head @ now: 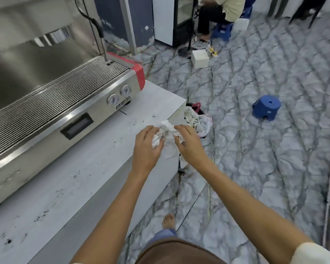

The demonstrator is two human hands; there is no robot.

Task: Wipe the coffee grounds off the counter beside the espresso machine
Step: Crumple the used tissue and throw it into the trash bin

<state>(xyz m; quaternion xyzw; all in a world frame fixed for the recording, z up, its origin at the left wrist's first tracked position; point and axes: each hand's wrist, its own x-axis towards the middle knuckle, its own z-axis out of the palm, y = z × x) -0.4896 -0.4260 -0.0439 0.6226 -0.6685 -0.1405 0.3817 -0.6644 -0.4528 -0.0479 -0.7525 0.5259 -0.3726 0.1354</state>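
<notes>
A steel espresso machine (51, 103) with a red corner stands on the pale counter (88, 168). Dark coffee grounds (40, 218) are scattered along the counter's front strip, with a few specks near the far corner. Both hands hold a crumpled white tissue (167, 130) above the counter's right edge. My left hand (148, 143) grips its left part and my right hand (187, 143) pinches its right part. The tissue is off the counter surface.
A bin (198, 121) stuffed with white waste sits on the floor just past the counter's corner. A blue stool (266, 107) lies on the marbled floor, a white box (199, 59) and cables further back. A person sits at the top. My bare foot (169, 220) is below.
</notes>
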